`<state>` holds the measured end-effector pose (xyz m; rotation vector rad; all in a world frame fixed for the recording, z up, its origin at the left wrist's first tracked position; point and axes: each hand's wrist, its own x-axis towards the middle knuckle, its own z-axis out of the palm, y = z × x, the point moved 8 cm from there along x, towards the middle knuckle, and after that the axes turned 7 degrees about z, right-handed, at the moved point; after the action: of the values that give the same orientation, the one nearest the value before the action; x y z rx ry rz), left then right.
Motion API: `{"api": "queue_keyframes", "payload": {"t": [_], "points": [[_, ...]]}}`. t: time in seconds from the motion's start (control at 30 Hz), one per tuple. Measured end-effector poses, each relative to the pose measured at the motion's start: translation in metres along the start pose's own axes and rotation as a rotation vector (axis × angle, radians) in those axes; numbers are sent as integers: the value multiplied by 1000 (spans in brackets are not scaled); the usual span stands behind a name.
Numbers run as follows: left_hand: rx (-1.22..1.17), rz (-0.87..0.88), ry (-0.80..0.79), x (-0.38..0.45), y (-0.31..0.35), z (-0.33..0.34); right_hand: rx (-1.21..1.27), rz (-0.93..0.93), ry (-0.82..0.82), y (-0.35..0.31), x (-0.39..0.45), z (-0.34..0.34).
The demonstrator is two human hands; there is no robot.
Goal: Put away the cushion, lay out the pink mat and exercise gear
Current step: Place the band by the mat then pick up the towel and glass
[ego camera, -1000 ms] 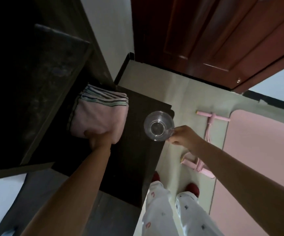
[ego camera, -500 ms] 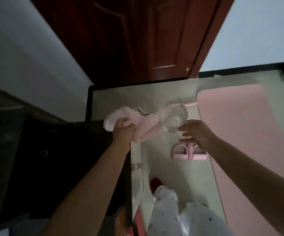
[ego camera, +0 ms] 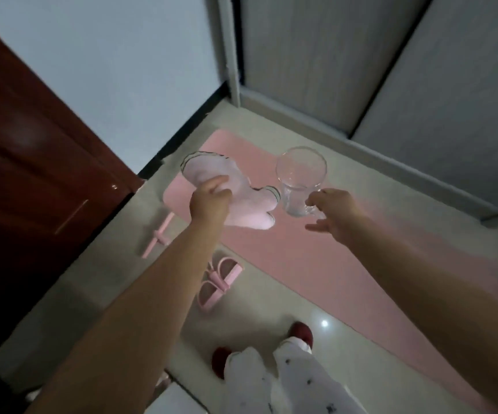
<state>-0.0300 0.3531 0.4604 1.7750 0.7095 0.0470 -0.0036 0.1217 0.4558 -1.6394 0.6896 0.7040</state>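
Observation:
The pink mat point(ego camera: 307, 258) lies flat on the pale tiled floor, running from the upper middle down to the right. My left hand point(ego camera: 208, 201) grips a folded pink towel point(ego camera: 241, 201) with striped edges, held in the air over the mat's far end. My right hand point(ego camera: 335, 213) holds a clear glass mug point(ego camera: 300, 180) by its handle, just right of the towel. A pink pedal resistance puller point(ego camera: 217, 282) lies on the floor left of the mat, its bar handle point(ego camera: 159, 234) further left.
A dark red wooden door point(ego camera: 32, 174) fills the left side. A grey sliding wardrobe point(ego camera: 361, 70) stands at the back right, with a white wall between. My legs in white patterned trousers and red slippers point(ego camera: 301, 333) stand on the floor near the mat's left edge.
The view has swung right, away from the dark table towards the mat and wardrobe. Both hands have carried the towel and the mug off the table and now hold them over the mat.

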Motion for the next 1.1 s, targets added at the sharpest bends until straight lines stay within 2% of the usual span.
{"api": "queue_keyframes", "payload": {"t": [0.23,0.37,0.5,0.67,0.8,1.1], "points": [[167,200,-314,-4,60,185,293,86,330,55,24,-173],[297,239,-583,-41,60,295,574,154,468,123,9,-244],[461,307,-853,-112,44,400,788,218,625,207,-18,-301],[609,394,-1151,-233,-4,503,1050,297,800,326,-59,-349],[717,438,-1320,-333,-55,559,1199,330,879,417,-91,-380],[900,566,-1597,-528,-192,669,1415,411,1053,631,-113,-440]]}}
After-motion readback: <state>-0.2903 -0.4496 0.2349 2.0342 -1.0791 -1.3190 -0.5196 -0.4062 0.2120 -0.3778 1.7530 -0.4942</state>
